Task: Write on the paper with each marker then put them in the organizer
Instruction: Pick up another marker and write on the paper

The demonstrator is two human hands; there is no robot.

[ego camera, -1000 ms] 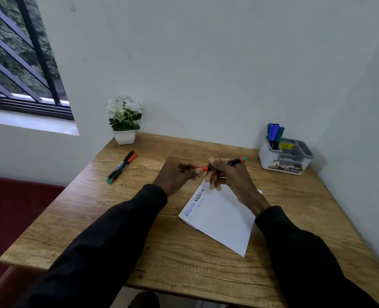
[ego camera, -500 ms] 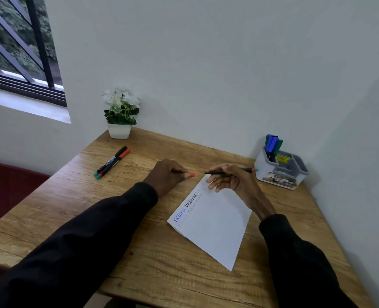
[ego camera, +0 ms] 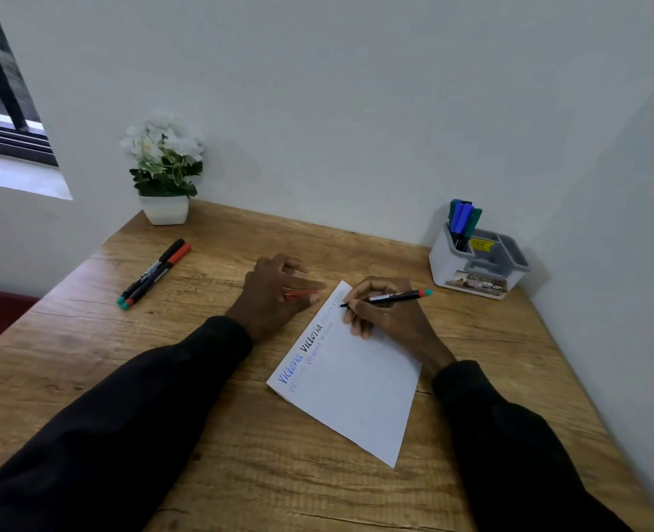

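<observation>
While the right hand grips an uncapped marker in curled fingers, the tip sits at the far corner of the paper, which lies on the wooden surface. Just left of the sheet, the left hand rests on the wood, pinching a red cap between its fingers. The organizer stands far right, with blue and green markers upright in its tall left compartment. Two more markers lie side by side far left, near a potted plant.
</observation>
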